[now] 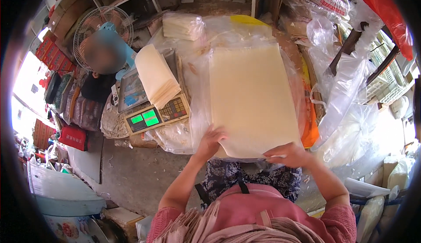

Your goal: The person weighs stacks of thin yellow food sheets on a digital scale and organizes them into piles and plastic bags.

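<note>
A large cream-coloured sheet [254, 94], or a stack of such thin sheets, lies on clear plastic over the table in front of me. My left hand [211, 142] closes on its near left corner, fingertips on the edge. At the near right corner, my right hand [287, 154] pinches the edge between thumb and fingers. The near edge curls slightly between my hands. To the left stands a weighing scale [157, 115] with lit green displays. A folded bundle of similar cream sheets [157, 76] rests on its metal tray [133, 94].
Behind the scale are a blue fan [104, 37] and a blurred person. A plastic-wrapped cream stack [183, 26] sits at the table's far side. Clear plastic bags [346, 94] hang at the right. A red box [73, 137] is at the left, above a blue-white container [66, 194].
</note>
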Tool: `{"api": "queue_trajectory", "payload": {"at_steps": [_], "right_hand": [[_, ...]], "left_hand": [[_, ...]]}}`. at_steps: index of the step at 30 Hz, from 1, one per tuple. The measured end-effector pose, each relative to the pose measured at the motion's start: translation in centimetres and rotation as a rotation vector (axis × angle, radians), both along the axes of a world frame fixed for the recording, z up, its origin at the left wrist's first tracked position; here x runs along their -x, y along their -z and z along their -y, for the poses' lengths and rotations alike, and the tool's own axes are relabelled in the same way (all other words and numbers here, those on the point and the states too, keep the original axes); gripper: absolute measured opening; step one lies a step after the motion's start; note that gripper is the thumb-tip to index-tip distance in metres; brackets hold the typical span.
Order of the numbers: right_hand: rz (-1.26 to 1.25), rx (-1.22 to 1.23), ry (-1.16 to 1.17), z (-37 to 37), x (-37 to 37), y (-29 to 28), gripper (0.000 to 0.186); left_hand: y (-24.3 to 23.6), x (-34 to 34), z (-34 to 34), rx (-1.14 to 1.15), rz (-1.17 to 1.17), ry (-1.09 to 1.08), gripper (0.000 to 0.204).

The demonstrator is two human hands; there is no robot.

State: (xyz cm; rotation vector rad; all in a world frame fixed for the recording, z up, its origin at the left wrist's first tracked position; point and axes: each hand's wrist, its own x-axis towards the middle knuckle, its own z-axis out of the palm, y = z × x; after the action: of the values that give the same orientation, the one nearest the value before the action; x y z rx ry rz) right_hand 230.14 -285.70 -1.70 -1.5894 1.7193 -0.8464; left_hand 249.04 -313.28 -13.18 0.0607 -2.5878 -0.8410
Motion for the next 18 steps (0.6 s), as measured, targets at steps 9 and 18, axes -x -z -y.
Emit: {"api": "queue_trajectory", "payload": {"at_steps": [9, 18], "right_hand": [[0.402, 0.131, 0.564, -4.4, 9.2, 6.4, 0.025], [-0.040, -0.042, 0.993, 4.9, 11.8, 9.8, 0.040]], "left_hand": [[-1.2, 1.1, 0.5, -0.691, 0.058, -0.341, 0.011], [-3.0, 6.9, -2.9, 0.272, 0.062, -0.440, 0.054]]}}
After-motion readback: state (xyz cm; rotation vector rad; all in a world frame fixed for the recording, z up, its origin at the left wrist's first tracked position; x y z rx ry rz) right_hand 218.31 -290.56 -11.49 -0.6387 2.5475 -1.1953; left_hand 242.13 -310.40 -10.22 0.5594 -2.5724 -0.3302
